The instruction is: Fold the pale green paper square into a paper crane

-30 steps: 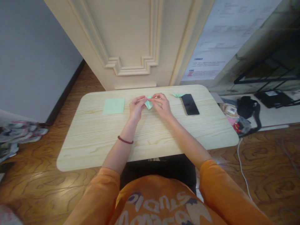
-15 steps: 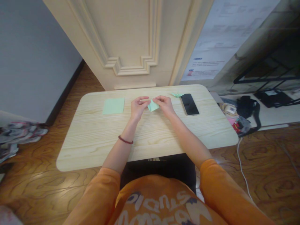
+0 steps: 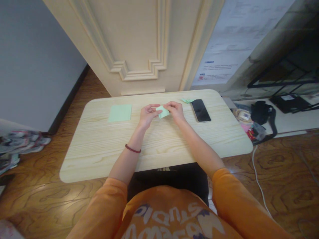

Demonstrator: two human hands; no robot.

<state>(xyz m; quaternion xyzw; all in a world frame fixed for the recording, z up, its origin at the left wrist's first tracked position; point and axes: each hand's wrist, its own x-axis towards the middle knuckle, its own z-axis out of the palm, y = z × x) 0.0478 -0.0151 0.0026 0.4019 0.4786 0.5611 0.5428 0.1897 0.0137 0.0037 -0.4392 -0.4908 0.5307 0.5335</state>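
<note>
Both of my hands meet over the far middle of a pale wooden table (image 3: 104,149). Between them is a small folded piece of light green paper (image 3: 163,112). My left hand (image 3: 147,116) pinches its left edge, and a dark red bracelet sits on that wrist. My right hand (image 3: 176,111) pinches the paper's right side, fingers curled over it. The paper lies low, just above or on the table top.
A flat stack of green paper (image 3: 120,113) lies left of my hands. A small folded green paper figure (image 3: 187,100) and a black phone (image 3: 200,110) lie to the right. A cream door stands behind the table; bags and cables lie on the floor at right.
The green paper has gone from a pointed, raised shape to a flatter squarish piece held lower. Both hands have stayed on it and shifted slightly.
</note>
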